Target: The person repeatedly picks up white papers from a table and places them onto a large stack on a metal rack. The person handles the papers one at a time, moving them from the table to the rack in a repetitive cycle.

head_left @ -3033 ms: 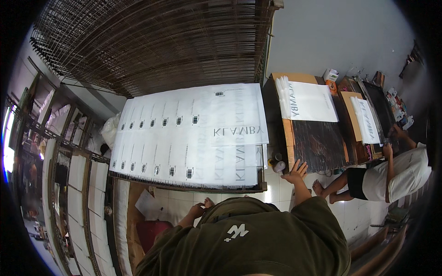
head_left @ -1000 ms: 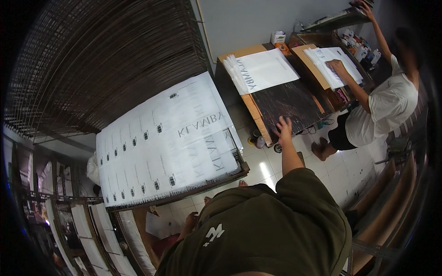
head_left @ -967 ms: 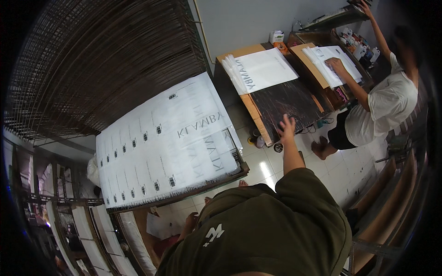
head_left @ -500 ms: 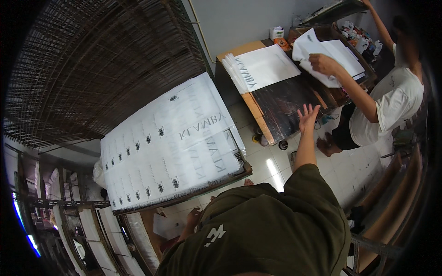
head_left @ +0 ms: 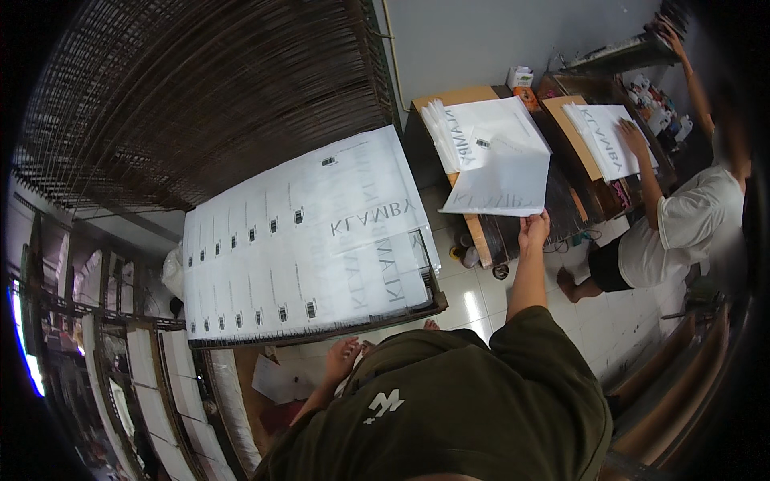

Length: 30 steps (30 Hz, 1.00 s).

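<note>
My right hand (head_left: 534, 230) reaches forward over the dark table and pinches the near edge of a thin white printed sheet (head_left: 505, 180), translucent and perhaps plastic. The sheet is tilted and curved, its near part hanging past a stack of similar sheets (head_left: 449, 128) on the table. Down by my body, beside the near edge of a rack, my left hand (head_left: 343, 358) hangs with loosely bent fingers and nothing visible in it. Rows of overlapping printed sheets (head_left: 265, 264) cover the top of that rack.
Raised wire shelves (head_left: 241, 96) slant above the rack. A co-worker (head_left: 698, 216) at the right presses one hand on another printed stack (head_left: 601, 140) and holds up a hinged frame (head_left: 618, 52). Bottles (head_left: 662, 120) stand behind; more racks (head_left: 152, 385) are at lower left.
My right hand, open before, has closed on a sheet's edge. My left hand has risen into fuller view. The co-worker has lowered a sheet onto the stack at the right.
</note>
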### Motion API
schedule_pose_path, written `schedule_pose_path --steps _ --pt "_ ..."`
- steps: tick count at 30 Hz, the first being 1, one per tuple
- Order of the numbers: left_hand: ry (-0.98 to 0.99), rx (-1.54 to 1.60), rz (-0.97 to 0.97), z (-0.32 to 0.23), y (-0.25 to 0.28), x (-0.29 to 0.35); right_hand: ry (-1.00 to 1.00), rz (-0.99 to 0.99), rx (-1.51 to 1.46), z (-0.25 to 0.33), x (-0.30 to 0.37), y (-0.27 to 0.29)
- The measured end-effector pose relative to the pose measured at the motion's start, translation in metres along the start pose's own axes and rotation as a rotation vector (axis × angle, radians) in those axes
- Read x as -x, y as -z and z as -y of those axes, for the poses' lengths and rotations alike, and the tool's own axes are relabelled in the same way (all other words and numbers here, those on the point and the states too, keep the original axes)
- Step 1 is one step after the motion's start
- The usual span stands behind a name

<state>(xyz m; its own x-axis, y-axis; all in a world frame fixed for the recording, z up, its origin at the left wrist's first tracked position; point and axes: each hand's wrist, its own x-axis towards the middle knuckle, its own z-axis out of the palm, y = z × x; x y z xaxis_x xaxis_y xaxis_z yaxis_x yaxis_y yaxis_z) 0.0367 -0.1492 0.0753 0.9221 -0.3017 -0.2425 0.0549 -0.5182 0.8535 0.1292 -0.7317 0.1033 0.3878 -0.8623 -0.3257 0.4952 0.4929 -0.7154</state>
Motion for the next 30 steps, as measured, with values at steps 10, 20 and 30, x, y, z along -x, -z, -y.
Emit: schedule_pose_path --steps 10,20,30 --pt "0.285 0.689 0.638 -0.220 -0.040 -0.111 0.229 0.586 0.129 0.097 0.145 -0.132" --pt "0.030 1.005 0.285 -0.256 0.031 -0.207 0.037 1.039 0.316 0.128 0.215 -0.202" --pt "-0.312 0.840 -0.100 -0.346 0.203 -0.212 -0.098 0.953 0.298 0.074 0.213 -0.311"
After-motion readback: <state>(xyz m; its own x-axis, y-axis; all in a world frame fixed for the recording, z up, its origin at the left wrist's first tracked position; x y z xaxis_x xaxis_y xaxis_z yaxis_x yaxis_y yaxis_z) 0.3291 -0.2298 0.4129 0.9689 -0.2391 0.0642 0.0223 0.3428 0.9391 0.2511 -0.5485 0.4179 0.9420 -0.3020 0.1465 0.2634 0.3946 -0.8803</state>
